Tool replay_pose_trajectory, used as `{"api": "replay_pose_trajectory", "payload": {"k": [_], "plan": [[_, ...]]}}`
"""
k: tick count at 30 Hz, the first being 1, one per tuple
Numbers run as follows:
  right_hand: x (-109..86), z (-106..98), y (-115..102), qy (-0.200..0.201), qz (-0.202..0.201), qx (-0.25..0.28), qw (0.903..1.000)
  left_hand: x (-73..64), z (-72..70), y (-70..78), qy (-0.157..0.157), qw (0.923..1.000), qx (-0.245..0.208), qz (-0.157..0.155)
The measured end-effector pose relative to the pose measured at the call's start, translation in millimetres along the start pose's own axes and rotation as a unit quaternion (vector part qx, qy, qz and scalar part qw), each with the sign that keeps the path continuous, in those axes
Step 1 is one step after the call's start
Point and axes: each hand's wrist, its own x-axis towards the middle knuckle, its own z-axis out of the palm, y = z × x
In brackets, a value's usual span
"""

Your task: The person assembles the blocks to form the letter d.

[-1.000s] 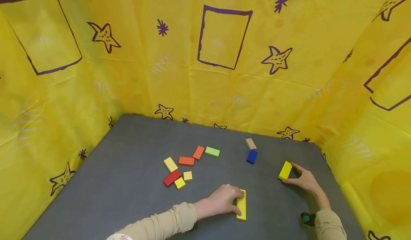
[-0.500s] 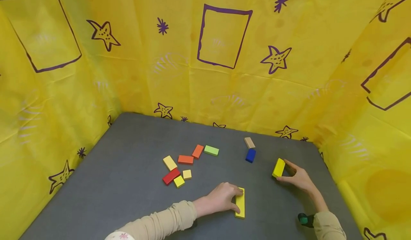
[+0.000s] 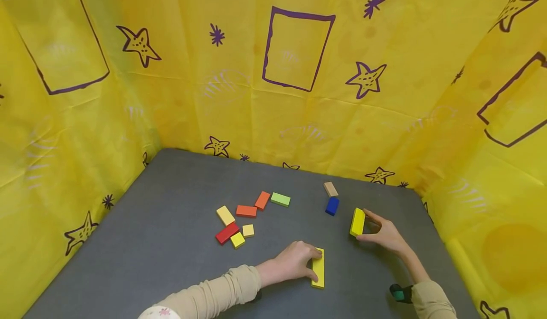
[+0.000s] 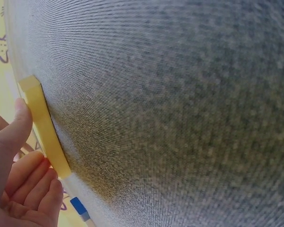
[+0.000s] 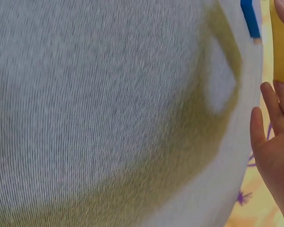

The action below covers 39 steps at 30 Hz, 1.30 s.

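My left hand (image 3: 295, 262) holds a long yellow block (image 3: 318, 271) that lies flat on the grey table, thumb near one end and fingertips near the other. The left wrist view shows the thumb and fingers of the left hand (image 4: 23, 165) along one side of this block (image 4: 49, 137). Farther right, my right hand (image 3: 384, 233) pinches a second yellow block (image 3: 357, 221) by its ends, between thumb and fingertips. That block (image 5: 280, 47) appears raised off the table in the right wrist view, and a shadow of hand and block falls on the cloth.
A blue block (image 3: 332, 206) and a tan block (image 3: 331, 189) lie left of and beyond the right hand. To the left are a green block (image 3: 280, 199), orange blocks (image 3: 246, 211), a red block (image 3: 227, 233) and several yellowish ones. Yellow printed curtains (image 3: 299, 119) enclose the table.
My right hand has carried its yellow block leftward, closer to the blue block, and turned it more upright in the view. The left hand has stayed on its block.
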Motion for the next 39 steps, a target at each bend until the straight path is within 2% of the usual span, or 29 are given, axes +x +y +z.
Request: {"api": "replay_pose_trajectory", "payload": {"k": [13, 20, 25, 33, 39], "plan": [[5.2, 20, -21, 0.004, -0.049, -0.003, 0.9988, -0.1, -0.8, 0.6, 0.001, 1.0000, 0.004, 0.000], [8.6, 34, -34, -0.001, -0.073, -0.006, 0.9973, 0.4, -0.9, 1.1, -0.010, 0.9999, -0.012, -0.006], [10.7, 45, -39, -0.011, -0.084, -0.009, 0.9964, 0.4, -1.8, 1.6, -0.011, 0.9997, -0.023, -0.006], [10.7, 59, -45, -0.035, -0.098, -0.006, 0.9945, 0.0, -1.3, 1.7, -0.005, 0.9999, -0.013, -0.002], [12.7, 65, -44, -0.037, -0.109, -0.017, 0.9932, -0.3, -1.0, 1.7, -0.001, 1.0000, -0.006, 0.002]]}}
